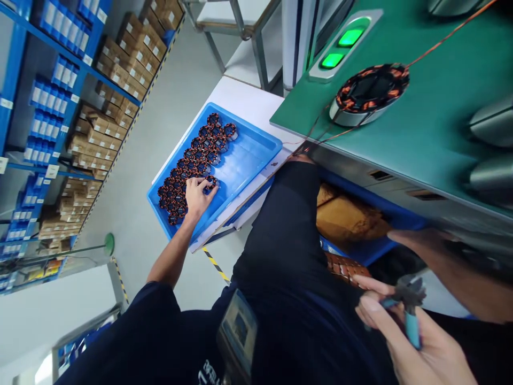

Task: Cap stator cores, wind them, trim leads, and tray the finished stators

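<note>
My left hand (pixel 196 197) reaches into a blue plastic tray (pixel 248 166). Its fingers close around a small copper-wound motor stator (pixel 210 183) at the edge of a packed group. Rows of similar wound stators (pixel 192 155) fill the tray's left side. Near my lap, my right hand (pixel 433 347) holds a pair of cutting pliers (pixel 412 323) with light-blue handles, the jaws pointing up and slightly blurred. On the green bench stands another wound stator (pixel 371 96), nearer the camera, with loose copper wires trailing from it.
The green mat (pixel 436 96) carries several metal cylinders (pixel 495 123) at right. Two lit green buttons (pixel 340 48) sit on a panel. Below the bench is a blue bin (pixel 401 214) with a brown wrapped bundle (pixel 348 219). A blurred bare limb (pixel 452 267) shows at right. Shelves with boxes (pixel 128 64) stand left.
</note>
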Action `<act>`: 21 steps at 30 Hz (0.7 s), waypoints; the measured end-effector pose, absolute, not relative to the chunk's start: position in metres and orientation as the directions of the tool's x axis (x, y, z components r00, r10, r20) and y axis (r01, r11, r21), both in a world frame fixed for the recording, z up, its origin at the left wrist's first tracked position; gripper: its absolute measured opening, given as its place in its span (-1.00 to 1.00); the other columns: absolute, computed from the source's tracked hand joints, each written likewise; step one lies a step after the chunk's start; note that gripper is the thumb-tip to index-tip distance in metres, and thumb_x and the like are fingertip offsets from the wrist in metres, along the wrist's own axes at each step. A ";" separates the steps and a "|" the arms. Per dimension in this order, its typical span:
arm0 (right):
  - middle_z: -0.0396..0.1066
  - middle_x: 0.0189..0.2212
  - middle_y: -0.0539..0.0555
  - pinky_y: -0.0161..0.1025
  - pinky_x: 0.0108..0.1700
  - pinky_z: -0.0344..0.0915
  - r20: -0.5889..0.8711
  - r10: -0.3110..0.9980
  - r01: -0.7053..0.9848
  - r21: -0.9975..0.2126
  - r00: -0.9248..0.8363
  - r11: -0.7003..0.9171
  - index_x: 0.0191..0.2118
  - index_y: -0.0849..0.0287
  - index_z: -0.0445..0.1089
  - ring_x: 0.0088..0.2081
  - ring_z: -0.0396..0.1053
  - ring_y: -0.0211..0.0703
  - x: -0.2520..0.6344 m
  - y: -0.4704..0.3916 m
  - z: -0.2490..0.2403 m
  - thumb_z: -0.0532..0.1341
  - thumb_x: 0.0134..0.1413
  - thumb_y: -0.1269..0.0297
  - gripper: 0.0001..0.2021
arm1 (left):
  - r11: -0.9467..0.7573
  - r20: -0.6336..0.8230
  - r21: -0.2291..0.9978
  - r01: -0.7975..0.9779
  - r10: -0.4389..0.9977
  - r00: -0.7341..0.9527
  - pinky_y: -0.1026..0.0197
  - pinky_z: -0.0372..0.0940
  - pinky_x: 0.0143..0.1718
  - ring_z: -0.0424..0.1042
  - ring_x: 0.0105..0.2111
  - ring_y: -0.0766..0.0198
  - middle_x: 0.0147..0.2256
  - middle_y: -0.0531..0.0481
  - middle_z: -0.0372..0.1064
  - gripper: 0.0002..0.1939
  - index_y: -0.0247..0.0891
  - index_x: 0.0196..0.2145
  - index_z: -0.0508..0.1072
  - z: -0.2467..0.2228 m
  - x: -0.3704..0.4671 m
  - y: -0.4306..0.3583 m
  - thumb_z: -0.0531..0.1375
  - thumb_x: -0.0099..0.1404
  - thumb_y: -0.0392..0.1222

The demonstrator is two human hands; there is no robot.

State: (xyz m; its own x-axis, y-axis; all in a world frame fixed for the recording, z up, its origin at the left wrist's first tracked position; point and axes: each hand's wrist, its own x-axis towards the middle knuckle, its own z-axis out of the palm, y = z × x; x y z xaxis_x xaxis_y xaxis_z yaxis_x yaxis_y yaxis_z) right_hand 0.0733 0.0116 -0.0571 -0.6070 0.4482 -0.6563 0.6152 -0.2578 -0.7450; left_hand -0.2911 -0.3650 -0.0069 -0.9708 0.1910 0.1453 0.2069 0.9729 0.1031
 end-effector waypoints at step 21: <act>0.58 -0.25 0.06 -0.13 -0.02 0.64 -0.473 0.342 0.430 -0.881 -0.812 -0.196 0.22 0.09 0.77 -0.27 0.54 -0.06 0.074 0.001 -0.049 0.46 0.44 -0.43 -0.33 | 0.537 0.499 0.271 0.799 0.631 -0.594 -0.35 0.42 0.47 0.51 0.26 -0.28 0.20 -0.26 0.56 -0.06 -0.18 0.40 0.53 0.068 -0.290 -0.090 0.50 0.46 0.62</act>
State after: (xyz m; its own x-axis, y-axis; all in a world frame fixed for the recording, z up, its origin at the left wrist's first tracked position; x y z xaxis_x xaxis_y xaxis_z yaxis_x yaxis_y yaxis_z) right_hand 0.0736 0.0007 -0.0491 -0.8121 0.3417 -0.4730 0.4305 -0.1964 -0.8810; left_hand -0.2897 -0.0901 0.0677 -0.5938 0.6312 0.4990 0.7988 0.5371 0.2710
